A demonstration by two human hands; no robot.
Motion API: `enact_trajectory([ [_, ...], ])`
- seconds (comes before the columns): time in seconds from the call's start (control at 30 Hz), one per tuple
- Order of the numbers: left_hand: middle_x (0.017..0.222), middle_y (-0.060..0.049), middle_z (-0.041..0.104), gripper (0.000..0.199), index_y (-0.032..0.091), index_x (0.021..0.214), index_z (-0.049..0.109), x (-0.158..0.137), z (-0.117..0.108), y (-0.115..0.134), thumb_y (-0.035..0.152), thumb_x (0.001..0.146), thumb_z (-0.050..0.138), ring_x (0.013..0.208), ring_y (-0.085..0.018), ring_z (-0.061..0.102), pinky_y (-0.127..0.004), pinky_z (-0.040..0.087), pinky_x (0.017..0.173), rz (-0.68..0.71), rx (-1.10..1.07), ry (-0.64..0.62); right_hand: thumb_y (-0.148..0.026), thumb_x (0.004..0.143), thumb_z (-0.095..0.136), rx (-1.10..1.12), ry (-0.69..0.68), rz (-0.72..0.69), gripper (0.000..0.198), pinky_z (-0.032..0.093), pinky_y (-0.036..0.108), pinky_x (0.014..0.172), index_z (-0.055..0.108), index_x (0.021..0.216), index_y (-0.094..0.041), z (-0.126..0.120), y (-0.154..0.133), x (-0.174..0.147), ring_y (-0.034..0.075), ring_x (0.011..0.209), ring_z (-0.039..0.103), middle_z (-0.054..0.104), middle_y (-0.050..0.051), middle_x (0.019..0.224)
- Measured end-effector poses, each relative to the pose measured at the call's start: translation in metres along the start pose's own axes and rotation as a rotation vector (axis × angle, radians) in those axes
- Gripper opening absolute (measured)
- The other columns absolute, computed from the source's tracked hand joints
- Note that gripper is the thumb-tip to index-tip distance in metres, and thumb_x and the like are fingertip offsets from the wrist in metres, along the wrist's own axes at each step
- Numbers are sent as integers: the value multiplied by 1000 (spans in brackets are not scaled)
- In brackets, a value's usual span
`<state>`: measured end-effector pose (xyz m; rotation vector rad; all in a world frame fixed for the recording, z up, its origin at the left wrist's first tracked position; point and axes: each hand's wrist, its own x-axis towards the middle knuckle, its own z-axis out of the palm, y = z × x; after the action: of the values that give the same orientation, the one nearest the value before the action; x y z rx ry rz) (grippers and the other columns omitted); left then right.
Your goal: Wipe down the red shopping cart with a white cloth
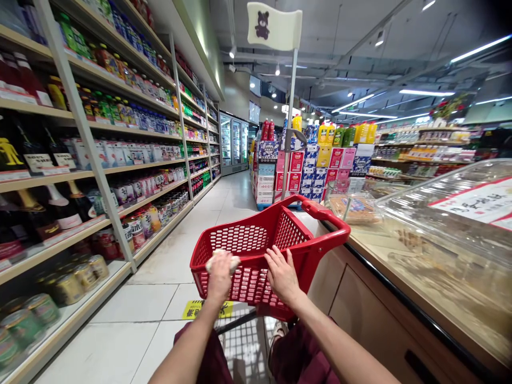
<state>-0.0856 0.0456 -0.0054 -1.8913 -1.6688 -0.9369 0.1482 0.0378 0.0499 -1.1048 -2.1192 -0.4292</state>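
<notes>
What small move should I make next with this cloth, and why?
I'd probably slide the cloth along the near rim of the cart toward your right hand: your left hand holds it against that rim, and your right hand rests farther along.

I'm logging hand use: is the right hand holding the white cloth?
No, the left hand holds the white cloth against the rim of the red cart.

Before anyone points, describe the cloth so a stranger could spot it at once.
Start at the red cart, left of the counter. On its near side, find the left hand. The cloth is the white bundle under it, pale against red plastic; the right hand has none.
</notes>
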Motion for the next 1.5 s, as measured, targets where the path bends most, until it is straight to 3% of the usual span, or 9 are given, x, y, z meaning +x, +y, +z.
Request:
enact_trajectory([
  [0.07, 129, -8, 49, 44, 16, 123, 45, 5, 7, 18, 12, 80, 32, 125, -21, 35, -44, 32, 103, 149, -44, -44, -21, 81, 44, 11, -6, -18, 37, 7, 46, 107, 54, 116, -16, 0, -4, 3, 22, 124, 35, 52, 7, 125],
  [0.13, 129, -7, 48, 45, 17, 124, 43, 6, 7, 14, 14, 81, 34, 125, -20, 36, -44, 33, 103, 205, -59, -50, -20, 81, 43, 17, -3, -8, 38, 7, 46, 107, 54, 117, -16, 0, -3, 4, 22, 124, 34, 51, 7, 125],
  [0.3, 123, -14, 53, 42, 11, 119, 48, -1, 0, -21, 12, 81, 29, 124, -25, 36, -51, 32, 101, -52, 18, 81, -16, 79, 43, 20, 6, 37, 38, 9, 47, 106, 55, 116, -15, -1, 5, -1, 23, 123, 36, 53, 9, 123],
  [0.5, 132, -8, 45, 47, 16, 127, 39, 14, 9, 28, 13, 80, 34, 126, -20, 34, -43, 32, 104, 246, -64, -98, -20, 81, 44, 33, -8, -1, 37, 9, 45, 107, 54, 117, -16, 0, -2, 1, 21, 124, 35, 52, 7, 124],
  [0.7, 130, -14, 46, 45, 10, 123, 43, 5, -4, -7, 12, 81, 29, 128, -24, 31, -48, 28, 105, -76, 65, -30, -15, 80, 42, 10, -18, 53, 40, 11, 46, 107, 53, 118, -16, 1, 5, -2, 22, 124, 36, 52, 8, 124],
  [0.9, 135, -7, 41, 47, 15, 127, 38, 21, 6, 35, 14, 82, 30, 128, -20, 30, -42, 30, 106, 178, -48, -170, -18, 81, 42, 20, -14, -12, 40, 11, 46, 107, 52, 119, -17, 5, -10, 4, 21, 125, 33, 51, 8, 125],
  [1.1, 121, -14, 52, 41, 9, 118, 46, 17, -10, -7, 18, 83, 27, 119, -28, 40, -48, 31, 103, -2, 23, -109, -17, 80, 43, -32, -73, 29, 41, 10, 47, 106, 51, 120, -15, 7, 15, 12, 23, 125, 32, 49, 8, 128],
  [1.37, 129, -12, 46, 47, 13, 125, 40, 33, 27, 49, 10, 79, 31, 125, -25, 33, -47, 31, 102, 112, -20, -106, -17, 79, 42, -80, -127, 92, 42, 10, 47, 105, 51, 120, -14, 18, 31, 34, 23, 121, 38, 52, 9, 124],
  [1.5, 135, -11, 39, 49, 15, 130, 33, 17, 10, 12, 12, 81, 28, 128, -23, 30, -45, 28, 105, 99, -11, -124, -15, 78, 42, -85, -113, 63, 44, 8, 47, 106, 50, 121, -14, 16, 32, 26, 23, 122, 36, 51, 9, 125],
])
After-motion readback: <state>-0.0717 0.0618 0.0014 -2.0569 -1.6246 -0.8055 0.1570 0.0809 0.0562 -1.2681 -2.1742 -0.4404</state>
